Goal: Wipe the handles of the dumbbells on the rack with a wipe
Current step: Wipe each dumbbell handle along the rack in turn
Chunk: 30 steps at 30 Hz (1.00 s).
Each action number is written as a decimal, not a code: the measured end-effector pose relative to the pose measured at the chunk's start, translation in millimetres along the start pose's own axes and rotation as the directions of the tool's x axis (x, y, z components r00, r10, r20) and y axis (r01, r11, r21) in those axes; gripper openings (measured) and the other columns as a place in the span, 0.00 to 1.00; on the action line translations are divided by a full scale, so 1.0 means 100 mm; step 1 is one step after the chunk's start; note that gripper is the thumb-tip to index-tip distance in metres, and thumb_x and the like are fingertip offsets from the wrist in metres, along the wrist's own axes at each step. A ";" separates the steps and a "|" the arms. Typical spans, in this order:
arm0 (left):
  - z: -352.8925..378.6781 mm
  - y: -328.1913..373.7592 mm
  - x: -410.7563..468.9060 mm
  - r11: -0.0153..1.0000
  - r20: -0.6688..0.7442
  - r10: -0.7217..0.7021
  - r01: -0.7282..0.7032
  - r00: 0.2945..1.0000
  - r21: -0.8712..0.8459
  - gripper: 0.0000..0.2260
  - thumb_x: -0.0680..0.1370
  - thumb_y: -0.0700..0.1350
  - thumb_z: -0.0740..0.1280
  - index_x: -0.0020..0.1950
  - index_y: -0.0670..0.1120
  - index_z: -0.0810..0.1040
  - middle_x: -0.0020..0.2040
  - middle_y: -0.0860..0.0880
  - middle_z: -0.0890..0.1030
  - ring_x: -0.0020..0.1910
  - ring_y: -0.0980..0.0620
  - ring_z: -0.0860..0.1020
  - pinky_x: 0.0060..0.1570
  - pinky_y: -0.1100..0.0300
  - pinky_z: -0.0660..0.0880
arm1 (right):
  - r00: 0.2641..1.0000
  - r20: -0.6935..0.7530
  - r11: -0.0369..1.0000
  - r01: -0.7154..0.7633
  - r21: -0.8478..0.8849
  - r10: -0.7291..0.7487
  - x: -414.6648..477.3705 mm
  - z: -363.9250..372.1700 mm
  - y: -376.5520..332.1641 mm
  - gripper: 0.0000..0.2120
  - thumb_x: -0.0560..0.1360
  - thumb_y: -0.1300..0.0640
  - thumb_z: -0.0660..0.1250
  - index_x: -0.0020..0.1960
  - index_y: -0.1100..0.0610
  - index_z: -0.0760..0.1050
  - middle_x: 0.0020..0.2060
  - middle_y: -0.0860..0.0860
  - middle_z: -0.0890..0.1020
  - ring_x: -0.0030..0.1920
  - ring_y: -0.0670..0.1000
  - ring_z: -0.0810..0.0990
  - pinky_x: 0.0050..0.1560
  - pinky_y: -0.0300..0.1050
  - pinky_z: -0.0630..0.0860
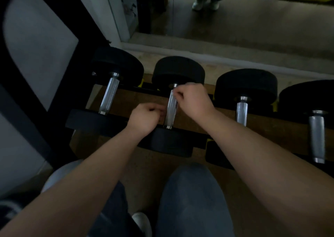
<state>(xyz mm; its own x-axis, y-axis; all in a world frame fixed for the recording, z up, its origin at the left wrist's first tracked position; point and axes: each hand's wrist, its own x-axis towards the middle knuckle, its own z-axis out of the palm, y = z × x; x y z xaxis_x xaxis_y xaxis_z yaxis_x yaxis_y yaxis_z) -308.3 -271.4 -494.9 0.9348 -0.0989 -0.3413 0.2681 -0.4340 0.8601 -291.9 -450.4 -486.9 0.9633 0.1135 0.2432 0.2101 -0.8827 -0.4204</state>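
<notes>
Both hands on the second dumbbell's handle (171,108), apparently mid-wipe.

Handle is chrome and lies front-to-back on the rack (224,114), second from the left of four dumbbells, between its black heads. A pale wipe (173,93) seems wrapped at the far end; dim and blurred, hard to confirm. Right hand (194,101) sits on the far end, fingers pinched together on the wipe. Left hand (144,119) is curled just beside the near end, fingers closed; whether they hold the wipe I cannot tell. Likely one hand anchors while the other pulls the wipe round the bar. Neighbouring handles (109,95) (241,110) (316,137) bare. No readable brand or weight markings; yellow tabs on the rack are illegible.
</notes>
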 end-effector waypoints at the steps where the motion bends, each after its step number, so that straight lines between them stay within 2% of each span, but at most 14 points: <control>1: 0.00 0.02 -0.02 1.000 -0.025 -0.011 0.010 1.000 -0.027 0.13 0.74 0.41 0.61 0.43 0.53 0.84 0.42 0.52 0.87 0.44 0.53 0.85 0.56 0.49 0.81 | 0.996 0.076 0.998 0.053 -0.023 -0.051 -0.04 0.01 -0.02 0.09 0.80 0.56 0.66 0.51 0.53 0.85 0.46 0.54 0.83 0.47 0.53 0.82 0.50 0.47 0.78; 3: 0.00 0.05 -0.03 0.999 -0.046 -0.032 0.031 0.998 -0.029 0.12 0.70 0.43 0.61 0.42 0.52 0.84 0.40 0.51 0.87 0.43 0.53 0.85 0.56 0.50 0.81 | 0.929 0.306 0.973 0.228 -0.030 -0.208 -0.21 0.05 -0.10 0.07 0.77 0.59 0.67 0.47 0.54 0.84 0.46 0.54 0.83 0.49 0.56 0.82 0.51 0.51 0.79; 5: 0.00 0.07 -0.04 0.999 -0.040 -0.051 0.051 0.998 -0.013 0.12 0.69 0.44 0.61 0.43 0.52 0.84 0.39 0.51 0.86 0.42 0.52 0.85 0.55 0.51 0.81 | 0.869 0.413 0.958 0.285 0.030 -0.271 -0.28 0.01 -0.12 0.07 0.76 0.60 0.68 0.49 0.54 0.85 0.46 0.54 0.83 0.50 0.55 0.82 0.51 0.53 0.80; 7: 0.00 0.08 -0.04 0.999 -0.018 -0.047 0.047 0.999 -0.006 0.12 0.70 0.43 0.62 0.44 0.52 0.84 0.39 0.51 0.86 0.43 0.52 0.85 0.55 0.52 0.80 | 0.909 0.348 0.971 0.237 0.019 -0.228 -0.17 -0.01 -0.09 0.10 0.78 0.58 0.66 0.53 0.50 0.85 0.49 0.53 0.83 0.51 0.54 0.82 0.52 0.52 0.80; 11: -0.01 0.04 -0.03 0.999 0.024 -0.027 0.028 0.999 -0.023 0.13 0.78 0.41 0.60 0.46 0.53 0.83 0.44 0.52 0.86 0.45 0.54 0.84 0.56 0.51 0.80 | 0.997 0.068 0.999 0.038 -0.021 -0.036 0.04 0.03 -0.04 0.10 0.82 0.56 0.64 0.56 0.53 0.84 0.50 0.54 0.82 0.50 0.53 0.81 0.51 0.47 0.77; 12: -0.01 0.02 -0.04 1.000 0.030 -0.020 0.020 0.999 -0.018 0.13 0.78 0.42 0.60 0.46 0.54 0.83 0.44 0.52 0.86 0.46 0.54 0.84 0.56 0.51 0.80 | 0.996 0.075 0.999 0.043 -0.018 -0.041 0.00 0.05 -0.06 0.10 0.82 0.56 0.64 0.55 0.53 0.84 0.50 0.54 0.82 0.50 0.52 0.81 0.52 0.48 0.78; 14: -0.03 0.02 -0.03 1.000 0.036 -0.001 0.000 0.999 0.017 0.13 0.78 0.43 0.61 0.45 0.56 0.83 0.45 0.52 0.86 0.47 0.54 0.84 0.56 0.51 0.80 | 0.964 0.232 0.991 0.131 0.012 -0.130 -0.16 0.02 -0.13 0.09 0.80 0.58 0.66 0.54 0.54 0.85 0.49 0.53 0.84 0.50 0.50 0.82 0.53 0.50 0.80; 17: -0.06 0.02 -0.01 0.998 0.043 0.007 -0.009 0.999 0.055 0.12 0.75 0.46 0.61 0.46 0.59 0.82 0.46 0.53 0.85 0.48 0.54 0.83 0.56 0.51 0.79 | 0.893 0.395 0.975 0.175 0.135 -0.215 -0.29 -0.05 -0.19 0.07 0.77 0.61 0.70 0.51 0.54 0.86 0.46 0.49 0.85 0.46 0.46 0.82 0.51 0.46 0.79; 19: -0.06 0.02 0.00 0.999 0.054 0.014 -0.017 0.998 0.051 0.11 0.75 0.47 0.61 0.45 0.60 0.82 0.45 0.54 0.85 0.48 0.54 0.83 0.56 0.50 0.79 | 0.937 0.304 0.983 0.144 0.112 -0.172 -0.19 -0.03 -0.14 0.07 0.78 0.59 0.69 0.52 0.53 0.86 0.46 0.46 0.84 0.45 0.42 0.80 0.50 0.41 0.78; 21: -0.03 0.01 0.01 0.997 0.088 0.027 -0.032 0.996 0.064 0.10 0.75 0.49 0.60 0.43 0.62 0.80 0.46 0.56 0.84 0.49 0.54 0.82 0.56 0.49 0.79 | 0.995 0.092 0.999 0.036 0.037 -0.039 -0.04 -0.01 -0.06 0.08 0.81 0.56 0.67 0.55 0.52 0.85 0.46 0.46 0.82 0.45 0.41 0.77 0.51 0.42 0.78; 23: -0.02 0.00 0.02 0.997 0.100 0.040 -0.046 0.994 0.055 0.09 0.73 0.51 0.59 0.43 0.63 0.79 0.48 0.56 0.84 0.50 0.54 0.82 0.56 0.49 0.79 | 0.997 -0.037 0.996 -0.064 0.055 0.066 0.02 0.01 -0.04 0.09 0.81 0.53 0.67 0.57 0.52 0.85 0.48 0.49 0.84 0.46 0.42 0.79 0.52 0.42 0.78; 24: -0.02 -0.01 0.03 0.998 0.109 0.042 -0.048 0.993 0.047 0.10 0.72 0.52 0.59 0.43 0.63 0.79 0.48 0.56 0.84 0.50 0.55 0.82 0.56 0.49 0.79 | 0.996 -0.020 0.994 -0.080 0.074 0.081 -0.02 0.02 -0.06 0.09 0.81 0.54 0.67 0.57 0.52 0.84 0.49 0.50 0.84 0.46 0.43 0.79 0.51 0.40 0.76; 27: -0.02 -0.06 0.09 0.999 0.101 0.019 -0.022 0.995 0.031 0.12 0.70 0.52 0.60 0.46 0.61 0.83 0.47 0.56 0.85 0.50 0.55 0.83 0.57 0.49 0.79 | 0.977 0.212 0.992 -0.057 0.110 0.033 -0.32 0.02 -0.15 0.09 0.80 0.56 0.68 0.57 0.52 0.84 0.52 0.48 0.85 0.49 0.40 0.79 0.53 0.34 0.72; 30: -0.02 -0.07 0.13 1.000 0.101 -0.003 0.000 0.995 0.025 0.14 0.69 0.52 0.61 0.48 0.60 0.84 0.46 0.56 0.86 0.49 0.54 0.83 0.56 0.49 0.79 | 0.935 0.343 0.967 -0.163 0.194 0.089 -0.48 -0.01 -0.13 0.08 0.79 0.55 0.70 0.57 0.49 0.84 0.52 0.43 0.85 0.51 0.37 0.81 0.56 0.32 0.74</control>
<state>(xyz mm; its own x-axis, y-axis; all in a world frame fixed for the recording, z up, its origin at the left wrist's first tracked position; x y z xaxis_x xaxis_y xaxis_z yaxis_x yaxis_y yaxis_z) -297.9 -268.1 -505.0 0.9058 -0.1874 -0.3799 0.2624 -0.4558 0.8505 -341.0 -444.5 -492.4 0.9768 0.1842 -0.1093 0.0789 -0.7837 -0.6161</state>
